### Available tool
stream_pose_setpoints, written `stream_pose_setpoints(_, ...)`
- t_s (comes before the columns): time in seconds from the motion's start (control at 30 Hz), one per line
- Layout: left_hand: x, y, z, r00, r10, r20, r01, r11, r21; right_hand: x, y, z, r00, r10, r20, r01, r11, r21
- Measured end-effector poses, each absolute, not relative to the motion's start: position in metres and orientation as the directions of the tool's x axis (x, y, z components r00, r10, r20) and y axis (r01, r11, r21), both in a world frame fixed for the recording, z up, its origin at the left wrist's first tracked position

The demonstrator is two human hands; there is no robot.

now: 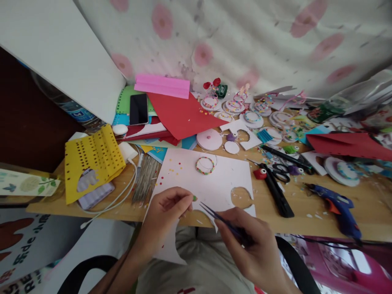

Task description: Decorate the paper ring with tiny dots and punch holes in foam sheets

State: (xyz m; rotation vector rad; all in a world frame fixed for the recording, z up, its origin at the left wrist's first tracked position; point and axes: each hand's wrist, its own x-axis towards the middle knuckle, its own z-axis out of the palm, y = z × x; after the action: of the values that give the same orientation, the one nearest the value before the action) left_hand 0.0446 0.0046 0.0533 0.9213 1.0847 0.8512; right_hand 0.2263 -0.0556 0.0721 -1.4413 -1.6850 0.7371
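Between the thumb and fingertips of my left hand (170, 208) is pinched a small green piece (194, 198); its exact kind is too small to make out. My right hand (252, 241) grips dark tweezers (219, 216), whose tips are slightly apart and point at the green piece without touching it. Both hands are over the near edge of a white paper sheet (208, 188) with round cut-outs. On that sheet, beyond my hands, lies a ring of coloured beads or dots (206, 165), with several red and yellow bits scattered to its left.
A blue glue gun (337, 204), a black utility knife (275, 192) and black scissors (280, 172) lie to the right. Behind stand several decorated white discs (252, 119). Red paper (183, 114), a phone (139, 109), thin sticks (145, 179) and yellow punched paper (92, 163) are at left.
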Motion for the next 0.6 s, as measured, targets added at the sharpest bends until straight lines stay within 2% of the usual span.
stream_pose_setpoints(0.2,0.055,0.0,0.061,0.258,0.939,-0.227,-0.067,0.252,0.965,0.227,-0.06,0.079,0.067,0.997,-0.028,0.394,-0.052,-0.918)
stream_pose_setpoints(0.4,0.061,0.0,0.063,0.273,0.947,-0.168,-0.027,0.182,0.983,0.229,-0.062,0.081,0.118,0.99,-0.08,0.335,-0.115,-0.935)
stream_pose_setpoints(0.6,0.063,-0.001,0.061,0.273,0.947,-0.168,-0.022,0.18,0.983,0.231,-0.063,0.078,0.14,0.984,-0.114,0.304,-0.152,-0.94)
